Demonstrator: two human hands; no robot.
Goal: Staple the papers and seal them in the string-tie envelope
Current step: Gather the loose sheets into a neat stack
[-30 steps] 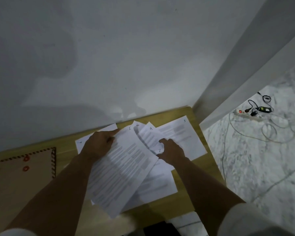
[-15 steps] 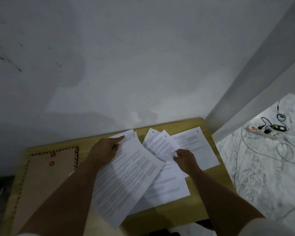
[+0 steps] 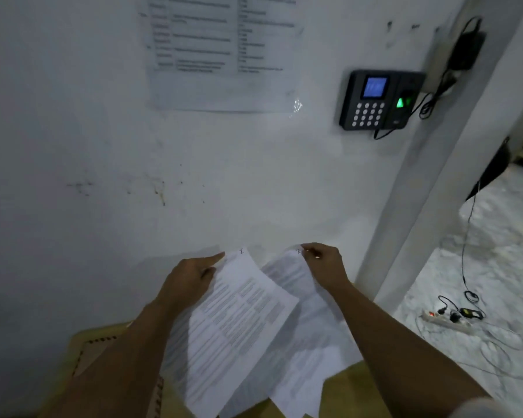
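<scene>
Nearest, the envelope [image 3: 103, 357] lies flat on the table [image 3: 349, 387] under my left forearm, its stitched edge showing. Above the table I hold two sheets raised. My left hand [image 3: 191, 282] pinches sheet 1 [image 3: 242, 327] at its top left corner, forefinger extended along the top edge. My right hand [image 3: 326, 267] pinches sheet 2 [image 3: 296, 276] at its top right corner. Sheet 1 overlaps sheet 2 lower down; their top edges are apart. Beyond stands the wall [image 3: 103, 146], close behind both sheets. Right of the table the floor [image 3: 495, 267] lies open, with a power strip [image 3: 444, 319].
</scene>
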